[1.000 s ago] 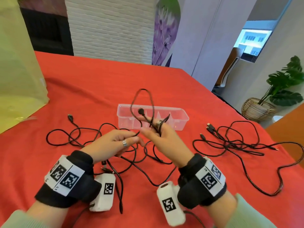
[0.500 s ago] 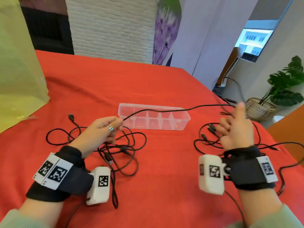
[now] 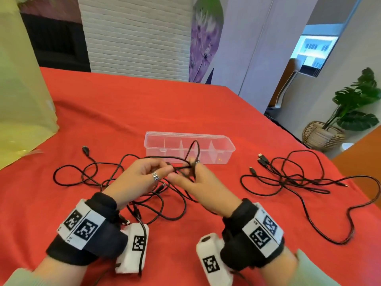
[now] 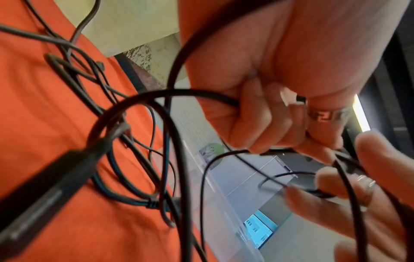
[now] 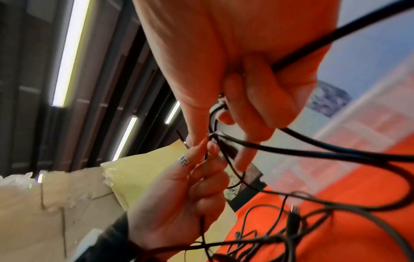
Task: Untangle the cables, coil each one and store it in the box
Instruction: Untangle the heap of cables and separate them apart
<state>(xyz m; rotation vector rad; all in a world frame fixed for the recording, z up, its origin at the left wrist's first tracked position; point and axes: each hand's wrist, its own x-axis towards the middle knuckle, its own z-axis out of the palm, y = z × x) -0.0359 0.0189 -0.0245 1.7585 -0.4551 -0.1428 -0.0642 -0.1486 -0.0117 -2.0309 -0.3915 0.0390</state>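
Cable (image 3: 181, 165) is pinched between left hand (image 3: 140, 178) and right hand (image 3: 198, 182), fingers curled round it, its short span stretched sideways before the box (image 3: 224, 150).

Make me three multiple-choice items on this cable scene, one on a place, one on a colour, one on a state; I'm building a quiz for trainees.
1. Where does the box stand?
A. On the table beyond the hands
B. On the floor by the plant
C. On the left wrist

2. What colour is the tablecloth?
A. Blue
B. Red
C. White

3. What is in the box?
A. Three coiled cables
B. One coiled cable
C. Nothing stored yet

Answers:
1 A: the head view shows it on the cloth, past the left hand and right hand.
2 B: the cloth is red in every view.
3 C: its compartments show bare; the cable looping in front of it is held in both hands, and the loose tangle lies on the table to the right.
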